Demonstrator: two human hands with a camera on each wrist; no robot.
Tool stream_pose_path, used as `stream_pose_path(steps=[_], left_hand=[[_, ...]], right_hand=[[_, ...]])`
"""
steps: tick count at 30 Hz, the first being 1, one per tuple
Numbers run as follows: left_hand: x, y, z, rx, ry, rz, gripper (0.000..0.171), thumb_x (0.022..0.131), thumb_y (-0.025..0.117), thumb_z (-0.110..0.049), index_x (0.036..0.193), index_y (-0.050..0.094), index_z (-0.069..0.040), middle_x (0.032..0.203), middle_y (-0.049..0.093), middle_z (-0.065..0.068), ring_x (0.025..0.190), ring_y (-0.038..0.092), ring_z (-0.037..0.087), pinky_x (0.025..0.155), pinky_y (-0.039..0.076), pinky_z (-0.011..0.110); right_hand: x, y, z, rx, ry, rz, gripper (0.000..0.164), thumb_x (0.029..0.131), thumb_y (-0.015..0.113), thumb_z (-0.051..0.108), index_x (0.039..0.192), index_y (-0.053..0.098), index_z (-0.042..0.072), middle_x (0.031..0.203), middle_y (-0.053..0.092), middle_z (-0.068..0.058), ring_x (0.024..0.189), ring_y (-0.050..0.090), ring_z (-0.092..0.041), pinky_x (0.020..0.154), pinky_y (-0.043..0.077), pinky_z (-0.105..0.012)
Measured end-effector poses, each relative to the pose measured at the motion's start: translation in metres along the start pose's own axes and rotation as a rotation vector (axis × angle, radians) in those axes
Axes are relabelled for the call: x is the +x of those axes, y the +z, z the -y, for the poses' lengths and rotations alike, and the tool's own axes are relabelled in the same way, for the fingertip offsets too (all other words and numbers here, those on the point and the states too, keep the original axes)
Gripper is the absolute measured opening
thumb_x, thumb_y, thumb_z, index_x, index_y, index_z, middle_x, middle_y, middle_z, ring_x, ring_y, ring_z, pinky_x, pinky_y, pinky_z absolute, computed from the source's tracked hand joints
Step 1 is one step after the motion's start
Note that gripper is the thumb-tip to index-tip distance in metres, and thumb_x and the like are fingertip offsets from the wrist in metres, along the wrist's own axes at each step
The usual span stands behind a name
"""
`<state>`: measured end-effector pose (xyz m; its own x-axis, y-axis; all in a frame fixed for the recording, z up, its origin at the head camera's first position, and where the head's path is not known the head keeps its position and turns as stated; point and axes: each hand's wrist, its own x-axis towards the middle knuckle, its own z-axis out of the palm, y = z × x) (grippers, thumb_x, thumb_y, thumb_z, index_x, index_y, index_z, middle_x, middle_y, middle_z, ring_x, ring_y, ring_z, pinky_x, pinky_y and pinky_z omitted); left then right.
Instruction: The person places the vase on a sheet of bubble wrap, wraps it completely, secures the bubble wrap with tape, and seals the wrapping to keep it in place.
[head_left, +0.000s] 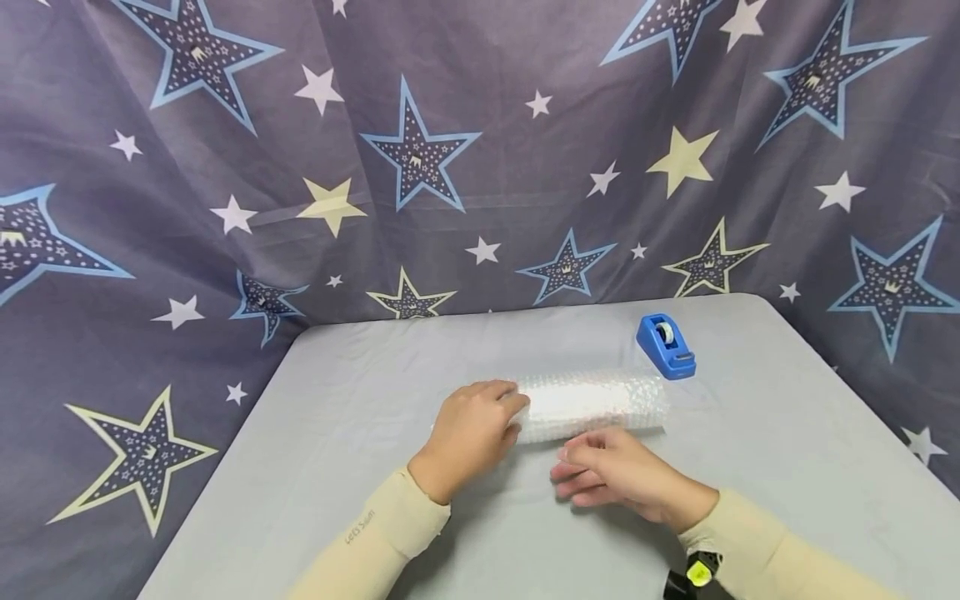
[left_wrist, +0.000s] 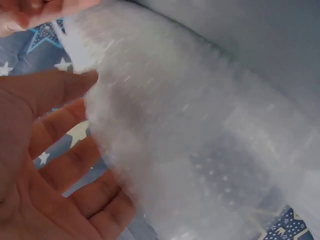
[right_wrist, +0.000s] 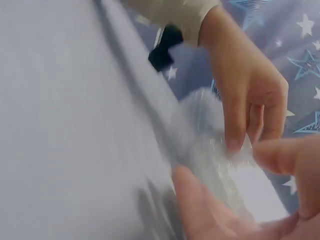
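A clear bubble wrap roll [head_left: 592,407] lies sideways across the grey table, shiny and semi-transparent. My left hand [head_left: 471,427] holds its left end, fingers over the top and thumb on the near side. In the left wrist view, the thumb touches the bubble wrap [left_wrist: 165,125] and the other fingers spread along its edge. My right hand [head_left: 628,473] hovers close to the front side of the roll, fingers loosely bent and apart, with nothing between them. The right wrist view shows its thumb and index finger well separated beside the roll, blurred.
A blue tape dispenser [head_left: 666,346] with a roll of tape stands behind the right end of the bubble wrap. The grey table [head_left: 300,500] ends at a star-patterned curtain [head_left: 495,167] along the back and sides. A black and yellow device [head_left: 699,571] sits on my right wrist.
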<state>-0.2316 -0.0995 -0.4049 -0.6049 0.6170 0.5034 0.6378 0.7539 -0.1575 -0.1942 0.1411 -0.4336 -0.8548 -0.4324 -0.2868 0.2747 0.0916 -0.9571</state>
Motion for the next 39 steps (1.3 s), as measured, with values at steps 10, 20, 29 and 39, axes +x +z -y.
stream_pose_path(steps=[10,20,29,39], left_hand=[[0.036,-0.038,0.019,0.001,-0.076,0.326,0.038,0.090,0.074,-0.050,0.106,0.073,-0.015,0.100,0.074,0.002,0.084,0.071,0.024,0.070,0.059,0.044],[0.099,-0.004,0.047,-0.310,-0.193,0.824,0.071,0.105,0.037,-0.061,0.147,0.055,-0.008,0.149,0.059,0.010,0.141,0.053,0.028,0.120,0.037,0.042],[0.109,0.014,0.040,-0.419,-0.305,0.951,0.077,0.098,0.035,-0.071,0.146,0.060,-0.016,0.154,0.055,0.006,0.145,0.049,0.029,0.121,0.034,0.048],[0.114,0.010,0.037,-0.371,-0.247,0.979,0.076,0.096,0.042,-0.070,0.142,0.063,-0.013,0.147,0.062,0.006,0.138,0.056,0.027,0.117,0.040,0.044]], right_hand=[[-0.001,0.009,-0.002,0.399,0.051,0.026,0.069,0.102,0.063,0.026,0.146,0.027,-0.012,0.141,0.055,-0.036,0.123,0.067,-0.035,0.105,0.053,-0.041],[0.010,0.018,-0.004,0.595,0.050,-0.057,0.068,0.101,0.065,0.024,0.148,0.029,-0.010,0.146,0.047,-0.038,0.126,0.064,-0.035,0.110,0.048,-0.039],[0.020,0.022,-0.004,0.626,0.049,-0.163,0.071,0.100,0.068,0.030,0.147,0.032,-0.009,0.139,0.052,-0.033,0.124,0.065,-0.034,0.108,0.050,-0.038],[0.021,0.022,-0.003,0.567,0.037,-0.189,0.071,0.102,0.065,0.033,0.148,0.031,-0.008,0.143,0.049,-0.037,0.128,0.062,-0.039,0.108,0.050,-0.041]])
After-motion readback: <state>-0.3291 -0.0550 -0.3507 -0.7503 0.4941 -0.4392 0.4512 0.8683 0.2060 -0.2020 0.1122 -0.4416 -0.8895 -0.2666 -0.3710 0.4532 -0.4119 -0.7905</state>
